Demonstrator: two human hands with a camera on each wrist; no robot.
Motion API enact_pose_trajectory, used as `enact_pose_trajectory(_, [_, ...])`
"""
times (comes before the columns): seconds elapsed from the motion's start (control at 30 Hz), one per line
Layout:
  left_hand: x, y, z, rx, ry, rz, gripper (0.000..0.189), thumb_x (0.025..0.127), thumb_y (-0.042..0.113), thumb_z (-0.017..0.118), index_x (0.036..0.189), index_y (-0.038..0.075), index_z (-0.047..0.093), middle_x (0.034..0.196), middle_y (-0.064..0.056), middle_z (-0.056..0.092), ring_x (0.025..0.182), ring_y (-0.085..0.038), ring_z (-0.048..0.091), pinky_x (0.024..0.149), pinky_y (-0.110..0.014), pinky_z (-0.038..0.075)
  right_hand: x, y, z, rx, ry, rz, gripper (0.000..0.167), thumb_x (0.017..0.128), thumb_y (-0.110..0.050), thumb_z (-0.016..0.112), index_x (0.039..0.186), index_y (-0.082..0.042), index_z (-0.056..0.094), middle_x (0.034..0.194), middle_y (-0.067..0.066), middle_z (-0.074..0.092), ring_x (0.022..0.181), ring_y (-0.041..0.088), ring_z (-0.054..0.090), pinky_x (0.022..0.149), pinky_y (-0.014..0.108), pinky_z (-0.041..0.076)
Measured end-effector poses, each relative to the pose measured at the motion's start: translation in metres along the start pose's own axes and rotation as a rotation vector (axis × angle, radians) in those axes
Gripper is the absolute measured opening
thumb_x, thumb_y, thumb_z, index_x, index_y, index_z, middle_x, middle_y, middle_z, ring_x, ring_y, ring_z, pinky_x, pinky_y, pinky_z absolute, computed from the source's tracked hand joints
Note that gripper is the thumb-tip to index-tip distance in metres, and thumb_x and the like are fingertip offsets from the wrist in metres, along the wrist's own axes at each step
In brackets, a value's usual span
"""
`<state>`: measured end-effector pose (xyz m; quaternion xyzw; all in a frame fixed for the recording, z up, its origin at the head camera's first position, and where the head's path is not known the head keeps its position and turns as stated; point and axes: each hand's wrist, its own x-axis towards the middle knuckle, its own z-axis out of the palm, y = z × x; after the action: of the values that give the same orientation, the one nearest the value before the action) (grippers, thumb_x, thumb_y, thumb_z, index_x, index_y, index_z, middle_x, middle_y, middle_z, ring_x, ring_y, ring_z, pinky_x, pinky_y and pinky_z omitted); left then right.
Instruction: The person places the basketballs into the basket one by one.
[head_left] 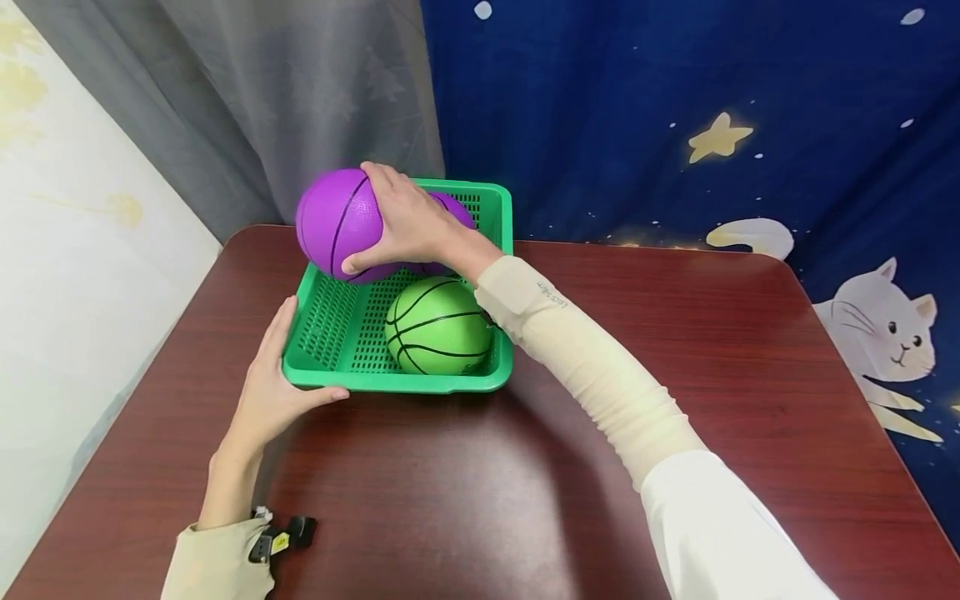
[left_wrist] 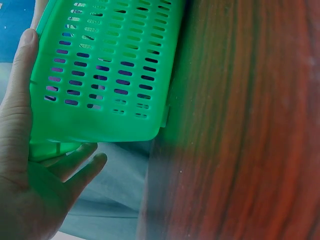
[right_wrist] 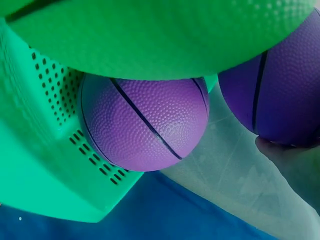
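My right hand (head_left: 408, 218) grips a purple ball with black lines (head_left: 337, 221), fingers over its top and thumb low on its near side. The ball overlaps the back left corner of the green basket (head_left: 397, 382). Inside the basket, a green ball (head_left: 438, 329) sits at the front right. Behind it lies a second purple ball (right_wrist: 145, 125), mostly covered by my right hand in the head view. My left hand (head_left: 266, 387) rests at the basket's front left corner, its straight fingers along the left side and its thumb by the front rim.
The basket stands on a dark red-brown table (head_left: 675, 333) near its back edge. Grey (head_left: 315, 92) and blue (head_left: 585, 108) curtains hang behind it. A white patterned wall (head_left: 75, 225) is at the left.
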<state>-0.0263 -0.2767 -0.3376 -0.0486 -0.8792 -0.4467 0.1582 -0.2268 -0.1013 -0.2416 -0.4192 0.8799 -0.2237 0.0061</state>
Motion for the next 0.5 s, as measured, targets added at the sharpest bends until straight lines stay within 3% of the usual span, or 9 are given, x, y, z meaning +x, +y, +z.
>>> enact_pose_trajectory(0.3, [0.0,0.0,0.007,-0.016,-0.011,0.001,0.118,0.055,0.004,0.088,0.15,0.015,0.019,0.153,-0.006,0.018,0.137,-0.015,0.017,0.101,-0.059,0.02,-0.003,0.006,0.008,-0.046,-0.15,-0.004,0.127,0.057,-0.075,0.066,0.149,-0.011,0.008,0.15,0.003,0.02,0.131,0.012,0.026,0.103,0.03,0.027])
enact_pose_trajectory(0.5, [0.004,-0.022,0.01,0.008,-0.003,0.003,0.123,0.052,0.008,0.091,0.15,0.026,0.019,0.153,0.006,0.017,0.137,-0.013,0.016,0.101,-0.059,0.02,-0.008,0.007,0.004,-0.081,-0.213,0.0,0.13,0.059,-0.075,0.065,0.15,-0.011,-0.001,0.153,0.005,0.009,0.137,0.018,0.018,0.108,0.035,0.019])
